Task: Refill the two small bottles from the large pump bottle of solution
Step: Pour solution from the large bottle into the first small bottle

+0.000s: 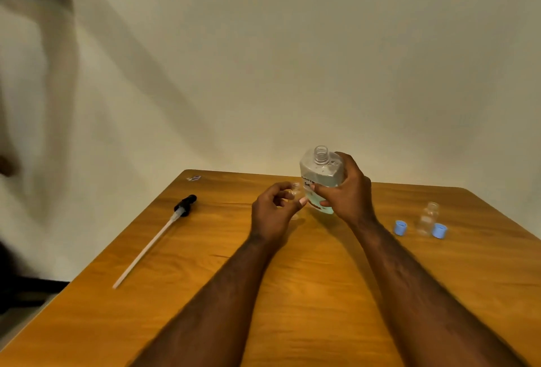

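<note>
Large bottle: held mid-desk, roughly upright, neck open, and about half full of clear solution. The right hand is wrapped round its body, thumb across the label. I cannot tell whether its base touches the desk.

Judged fairly heavy, with sloshing contents and smooth plastic walls that may flex. It is best gripped at mid-body, below the shoulder.

First small bottle: pinched in the curled fingers of the left hand, just beside the large bottle. It looks light, rigid and easily tipped (its narrow mouth leaves little margin when pouring), so hold it low on the body.

Second small bottle: stands uncapped to the right, between a blue cap and another blue cap.

Pump: lies on the desk well to the left.
</note>
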